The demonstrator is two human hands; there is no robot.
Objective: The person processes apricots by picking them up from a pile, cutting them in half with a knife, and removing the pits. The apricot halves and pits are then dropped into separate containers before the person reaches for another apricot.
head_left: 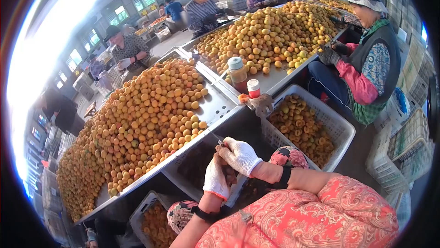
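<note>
My left hand [216, 177], in a white knit glove, is closed in front of me above a crate [176, 172]. What its fingers hold is hidden. My right hand [240, 155], gloved the same way, meets it at the fingertips. From the right fingers a thin, pointed metal tool [215, 136] sticks out toward the table; its handle is covered. Just beyond both hands runs the rim of a metal table [215, 108], bearing a large heap of whole apricots [151, 110].
To the right stands a white crate [341, 133] of split apricots [300, 129]; another crate [135, 220] is lower left. A bottle [236, 71], a red jar [253, 89] and a cloth [262, 104] sit by the divider. A co-worker [366, 60] sits at right; several others work beyond.
</note>
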